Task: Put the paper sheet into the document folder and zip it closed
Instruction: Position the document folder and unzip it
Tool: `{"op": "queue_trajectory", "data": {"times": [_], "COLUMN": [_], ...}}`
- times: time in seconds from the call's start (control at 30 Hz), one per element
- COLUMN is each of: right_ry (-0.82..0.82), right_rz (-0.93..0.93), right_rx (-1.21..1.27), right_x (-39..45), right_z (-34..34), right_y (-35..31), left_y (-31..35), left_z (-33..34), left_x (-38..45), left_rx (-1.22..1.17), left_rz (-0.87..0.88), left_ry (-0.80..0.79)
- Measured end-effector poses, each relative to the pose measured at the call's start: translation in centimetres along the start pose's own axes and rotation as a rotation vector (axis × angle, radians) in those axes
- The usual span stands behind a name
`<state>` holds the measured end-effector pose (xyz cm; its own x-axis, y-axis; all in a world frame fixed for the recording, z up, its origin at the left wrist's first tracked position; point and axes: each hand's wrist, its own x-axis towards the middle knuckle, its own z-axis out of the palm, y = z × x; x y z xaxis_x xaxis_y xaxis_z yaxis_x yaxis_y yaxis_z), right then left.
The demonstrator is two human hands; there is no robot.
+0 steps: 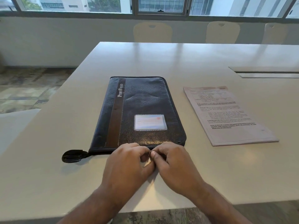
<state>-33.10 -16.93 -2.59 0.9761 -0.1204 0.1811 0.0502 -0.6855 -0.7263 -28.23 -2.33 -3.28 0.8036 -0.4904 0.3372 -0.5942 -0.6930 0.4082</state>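
A black leather document folder (142, 102) marked "PortFolio" lies flat and closed on the white table (186, 59), with a clear card pocket on its cover. Its black strap loop (72, 156) trails off the near left corner. The printed paper sheet (226, 115) rests on the table to the folder's right, apart from it. My left hand (127, 160) and my right hand (173, 160) meet at the middle of the folder's near edge, fingertips pinched together on a small metal zipper pull that is mostly hidden between them.
A cable hatch (265, 72) is set into the table at the back right. Three pale chairs (152, 32) stand behind the far edge under the windows. The table's near edge runs just below my wrists.
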Motion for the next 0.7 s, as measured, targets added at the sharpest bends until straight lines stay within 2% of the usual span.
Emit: {"op": "queue_trajectory", "data": {"times": [0.23, 0.3, 0.47, 0.7], "right_ry": [0.230, 0.190, -0.133, -0.172], "right_rz": [-0.161, -0.178, -0.123, -0.104], "right_rx": [-0.162, -0.239, -0.398, -0.534], "right_x": [2.9, 4.7, 8.0, 8.4], "right_z": [-2.2, -1.8, 0.2, 0.9], "right_y": [0.5, 1.0, 2.5, 3.9], "left_y": [0.9, 1.1, 1.1, 1.1], "left_z": [0.6, 0.6, 0.7, 0.5], "left_x": [-0.3, -0.1, 0.3, 0.4], "left_rx": [0.023, 0.052, 0.118, 0.097], "left_rz": [-0.102, -0.118, -0.175, -0.217], "left_ry": [0.106, 0.110, 0.068, 0.057]}}
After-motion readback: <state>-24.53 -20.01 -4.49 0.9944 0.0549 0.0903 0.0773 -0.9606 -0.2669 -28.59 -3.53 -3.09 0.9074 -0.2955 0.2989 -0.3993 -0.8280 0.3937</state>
